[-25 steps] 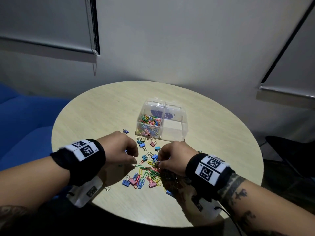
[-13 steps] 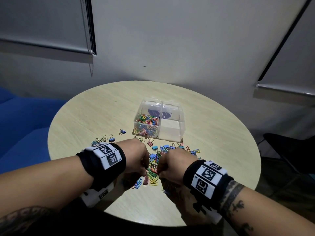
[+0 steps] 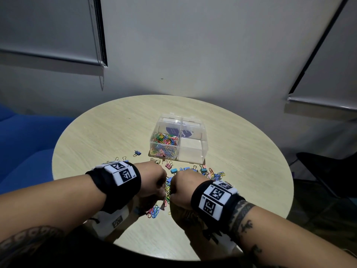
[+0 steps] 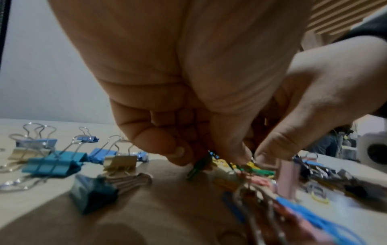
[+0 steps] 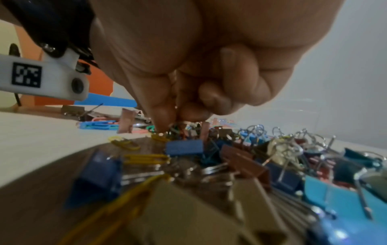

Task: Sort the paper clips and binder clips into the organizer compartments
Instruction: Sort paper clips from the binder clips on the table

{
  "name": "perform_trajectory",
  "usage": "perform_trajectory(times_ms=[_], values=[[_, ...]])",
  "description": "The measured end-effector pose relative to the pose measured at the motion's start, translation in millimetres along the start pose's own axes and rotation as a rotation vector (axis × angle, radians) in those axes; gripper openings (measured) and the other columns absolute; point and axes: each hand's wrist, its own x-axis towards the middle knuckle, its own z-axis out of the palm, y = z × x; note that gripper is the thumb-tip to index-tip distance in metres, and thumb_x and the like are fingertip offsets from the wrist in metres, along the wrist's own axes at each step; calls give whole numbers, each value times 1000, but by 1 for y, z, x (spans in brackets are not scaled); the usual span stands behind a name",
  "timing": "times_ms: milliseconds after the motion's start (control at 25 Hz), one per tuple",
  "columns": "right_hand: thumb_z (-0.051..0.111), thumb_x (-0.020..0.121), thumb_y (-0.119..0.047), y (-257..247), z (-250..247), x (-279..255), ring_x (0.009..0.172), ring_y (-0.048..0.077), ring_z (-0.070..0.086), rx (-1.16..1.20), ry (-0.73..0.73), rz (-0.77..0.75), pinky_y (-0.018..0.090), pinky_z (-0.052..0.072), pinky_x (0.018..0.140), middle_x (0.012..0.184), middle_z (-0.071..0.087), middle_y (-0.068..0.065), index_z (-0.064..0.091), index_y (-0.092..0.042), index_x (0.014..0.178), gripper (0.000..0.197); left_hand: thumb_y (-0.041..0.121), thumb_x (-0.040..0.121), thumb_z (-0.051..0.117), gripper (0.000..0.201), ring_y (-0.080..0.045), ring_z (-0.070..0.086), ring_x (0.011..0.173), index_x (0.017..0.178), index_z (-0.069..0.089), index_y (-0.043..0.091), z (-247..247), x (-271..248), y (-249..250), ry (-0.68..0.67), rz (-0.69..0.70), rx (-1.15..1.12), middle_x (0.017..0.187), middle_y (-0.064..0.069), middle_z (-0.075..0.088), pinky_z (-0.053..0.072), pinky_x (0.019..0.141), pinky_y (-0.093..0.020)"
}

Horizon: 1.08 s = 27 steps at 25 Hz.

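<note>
Left wrist: hidden fingertips [image 4: 240,154] among paper clips [image 4: 257,170]

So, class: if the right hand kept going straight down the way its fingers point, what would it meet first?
The right hand points its fingers down into the heap of paper clips; it would meet those first, seemingly touching already, with the table underneath. Depth is hard to judge.

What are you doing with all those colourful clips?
A person is sorting clips on a round table. Both hands, left hand and right hand, are picking at the mixed pile. The clear organizer holds paper clips in one compartment. Binder clips lie outside.
</note>
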Motion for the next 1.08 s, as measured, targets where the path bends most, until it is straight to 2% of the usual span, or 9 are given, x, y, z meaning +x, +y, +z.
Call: perform_trajectory(times_ms=[160, 240, 320, 520, 640, 720, 840, 960, 1080], values=[[60, 88, -27, 5, -14, -4, 84, 21, 58, 182, 34, 67, 25, 42, 69, 86, 62, 1, 65, -22, 90, 8, 33, 87, 71, 18, -9, 55, 72, 77, 57, 25, -8, -6, -12, 99, 45, -207, 74, 10, 61, 42, 66, -26], [66, 88, -29, 12, -20, -4, 76, 15, 57, 361, 32, 115, 23, 40, 64, 79, 63, -4, 69, -21, 86, 9, 27, 87, 72, 21, -1, 54, 62, 75, 56, 24, -12, -9, -18, 146, 48, -344, 71, 11, 64, 42, 63, -23], [73, 85, -26, 22, -23, -2, 63, 10, 53, 599, 38, 172, 22, 40, 58, 68, 62, -7, 68, -22, 74, 12, 24, 87, 73, 19, 1, 52, 55, 76, 57, 23, -14, -13, -22, 192, 50, -448, 68, 11, 64, 42, 59, -21], [70, 89, -7, 38, -25, -2, 49, 11, 56, 1141, -46, 205, 20, 42, 45, 84, 75, 10, 68, -10, 85, 4, 16, 90, 69, 6, -10, 57, 61, 90, 64, 18, -15, -18, -32, 195, 47, -825, 70, 3, 68, 45, 65, -28], [64, 91, 1, 39, -26, -1, 53, 15, 58, 1302, -70, 202, 22, 47, 46, 79, 71, 11, 68, -5, 93, 8, 12, 94, 64, 12, -10, 59, 59, 93, 70, 23, -17, -22, -33, 167, 32, -929, 69, 2, 70, 46, 57, -23], [60, 93, 5, 39, -27, 1, 56, 18, 59, 1416, -65, 237, 21, 50, 46, 76, 68, 12, 68, -3, 99, 13, 4, 96, 58, 16, -11, 59, 57, 91, 69, 14, -18, -23, -33, 158, 31, -1084, 70, -4, 67, 46, 51, -20], [52, 97, 3, 37, -32, 3, 58, 21, 56, 1523, -27, 261, 23, 50, 49, 72, 61, 11, 64, 0, 103, 14, 0, 98, 50, 14, -15, 59, 59, 95, 64, 2, -20, -23, -36, 128, 38, -1289, 70, -8, 62, 48, 52, -22], [44, 99, -4, 36, -39, 6, 52, 19, 50, 1615, 12, 313, 23, 40, 45, 67, 48, 7, 59, -3, 98, 15, 3, 101, 46, 16, -13, 55, 58, 96, 62, 3, -25, -19, -38, 131, 22, -1374, 70, -7, 58, 50, 55, -22], [37, 99, -6, 36, -51, 8, 47, 15, 47, 1629, 13, 327, 19, 34, 39, 65, 45, 4, 56, -6, 95, 19, 7, 102, 46, 17, -12, 53, 58, 98, 62, 3, -33, -13, -42, 164, -37, -1396, 72, -6, 55, 50, 53, -20]])
